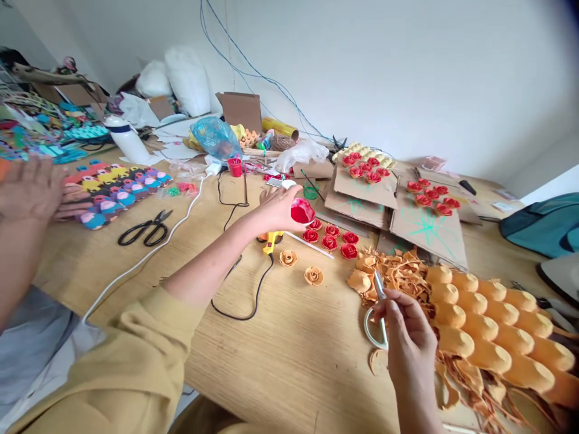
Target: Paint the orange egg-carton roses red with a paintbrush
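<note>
A pale wooden table (298, 355) stands against a white wall, crowded with craft material. The person's left hand (277, 208), on an arm in a mustard-yellow sleeve, is stretched out over the middle of the table and grasps a small dish of red paint (302, 212). The dish sits at the fingertips, pinched by its rim and tilted so that its red inside faces the camera. It hangs just above a cluster of red paper roses (331, 235) lying on the wood. A yellow glue gun (272, 241) lies just below the hand, its black cord trailing toward the near edge. Two unpainted roses (300, 266) lie near the red ones.

The right hand (408, 345) is low and close to the near edge, fingers curled around white-handled scissors (379, 289). The handle loop shows at the left of the palm, and the blades, closed as far as can be seen, point up and away out of the fist toward a heap of orange cardboard scraps (394, 274). An orange egg carton (491, 328) lies just to the right of this hand.

At the far left another person's hand (31, 190) rests, fingers spread, on a colourful foam sheet (118, 184). Black scissors (145, 229) lie nearby, well apart from both of the wearer's hands.
</note>
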Demonstrator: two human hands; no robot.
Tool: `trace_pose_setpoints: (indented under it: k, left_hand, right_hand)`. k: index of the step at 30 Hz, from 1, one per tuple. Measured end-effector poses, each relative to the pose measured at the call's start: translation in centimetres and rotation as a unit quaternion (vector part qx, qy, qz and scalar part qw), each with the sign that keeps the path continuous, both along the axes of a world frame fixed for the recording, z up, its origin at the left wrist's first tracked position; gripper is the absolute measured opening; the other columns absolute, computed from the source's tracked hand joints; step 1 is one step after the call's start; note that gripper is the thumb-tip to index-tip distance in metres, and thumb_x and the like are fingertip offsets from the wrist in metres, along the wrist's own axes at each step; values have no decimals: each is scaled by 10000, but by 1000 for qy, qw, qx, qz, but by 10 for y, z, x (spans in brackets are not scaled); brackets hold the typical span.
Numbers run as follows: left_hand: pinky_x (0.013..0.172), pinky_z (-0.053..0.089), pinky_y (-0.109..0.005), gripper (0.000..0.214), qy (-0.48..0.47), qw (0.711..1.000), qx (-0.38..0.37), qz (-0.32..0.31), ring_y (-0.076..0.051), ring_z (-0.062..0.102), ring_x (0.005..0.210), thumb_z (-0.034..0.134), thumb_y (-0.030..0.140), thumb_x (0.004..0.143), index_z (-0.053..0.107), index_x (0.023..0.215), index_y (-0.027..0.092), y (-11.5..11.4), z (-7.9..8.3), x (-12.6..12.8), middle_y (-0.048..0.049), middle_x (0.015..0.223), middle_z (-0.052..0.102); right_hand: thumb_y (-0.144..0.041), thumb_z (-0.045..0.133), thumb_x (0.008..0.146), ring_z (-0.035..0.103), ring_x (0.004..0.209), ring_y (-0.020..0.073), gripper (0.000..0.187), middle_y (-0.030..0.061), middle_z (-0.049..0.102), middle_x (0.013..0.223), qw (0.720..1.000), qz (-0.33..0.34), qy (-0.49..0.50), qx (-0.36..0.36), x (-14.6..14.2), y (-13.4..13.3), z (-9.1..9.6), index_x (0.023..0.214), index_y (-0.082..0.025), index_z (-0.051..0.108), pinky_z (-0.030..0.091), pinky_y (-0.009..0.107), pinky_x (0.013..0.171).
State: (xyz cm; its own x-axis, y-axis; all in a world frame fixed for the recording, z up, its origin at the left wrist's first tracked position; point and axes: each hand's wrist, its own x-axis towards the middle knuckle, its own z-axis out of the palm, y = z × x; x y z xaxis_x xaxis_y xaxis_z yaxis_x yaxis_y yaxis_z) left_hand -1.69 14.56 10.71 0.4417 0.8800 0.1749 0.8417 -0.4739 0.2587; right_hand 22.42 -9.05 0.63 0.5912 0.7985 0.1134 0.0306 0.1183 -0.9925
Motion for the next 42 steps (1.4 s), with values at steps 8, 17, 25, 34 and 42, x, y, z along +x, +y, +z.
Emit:
trace_pose_setpoints:
  k: [8,17,25,34,42]
  left_hand:
    - [1175,382,-605,1066,-8,999,-49,-21,-454,547,1369,907,426,645,399,1556,206,-124,-34,-8,-214,1415,636]
    - [1201,339,-578,1062,15,992,-114,-47,-428,558,1342,884,359,638,398,1571,216,-183,-65,1,-186,1361,656]
    - [1129,399,-604,1022,30,995,-83,-53,-461,597,1264,862,395,653,440,1565,208,-179,-77,20,-206,1314,688]
    - [1141,378,-608,1003,25,996,-55,-60,-461,587,1283,861,404,669,428,1556,225,-170,-83,40,-213,1385,665]
    - [1130,386,-582,981,27,997,-33,-62,-448,592,1266,840,436,707,411,1555,193,-160,-89,49,-220,1335,681]
  right_hand:
    - [-448,813,860,589,692,120,309,-13,646,780,989,-93,4,112,17,-10,23,1027,-204,723,482,267,660]
    - [-535,801,840,593,709,141,391,-10,661,775,979,-169,-68,88,53,-62,19,1022,-195,734,475,293,689]
    - [-590,813,812,601,734,154,462,7,697,809,972,-215,-93,27,88,-99,7,1039,-192,751,484,317,733]
    - [-572,704,896,695,823,214,442,76,757,897,940,-240,-236,-53,99,-130,-3,1098,-181,743,533,339,737]
    - [-528,610,872,702,795,232,355,97,800,933,858,-247,-414,-176,122,-177,-7,952,-226,778,436,290,554]
